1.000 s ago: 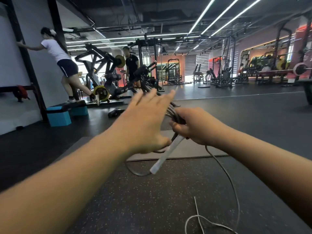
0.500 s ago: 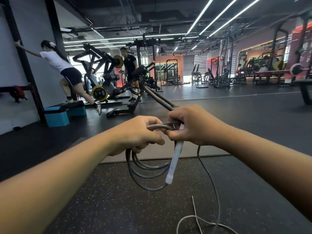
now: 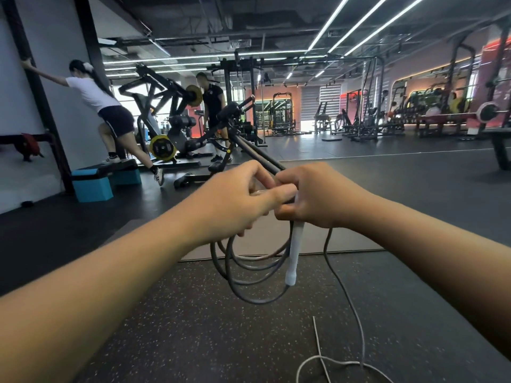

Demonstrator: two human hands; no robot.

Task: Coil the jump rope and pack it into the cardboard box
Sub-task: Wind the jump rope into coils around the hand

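Both hands meet in front of me over the dark gym floor. My right hand (image 3: 312,197) grips the jump rope at the top of its white handle (image 3: 293,255), which hangs straight down. Several grey loops of the jump rope (image 3: 249,272) dangle below both hands. My left hand (image 3: 235,200) pinches the top of the loops against the right hand. A loose length of rope (image 3: 348,299) runs from the right hand down to the floor and curls at the bottom edge. No cardboard box is in view.
A grey mat (image 3: 318,244) lies on the floor just beyond my hands. A weight machine (image 3: 177,128) and a blue step platform (image 3: 94,183) stand at the left, where two people exercise. Racks and benches (image 3: 431,117) line the far right.
My left hand, open and reaching forward a second ago, came back and closed on the rope beside the right hand. More loops now hang below the hands.
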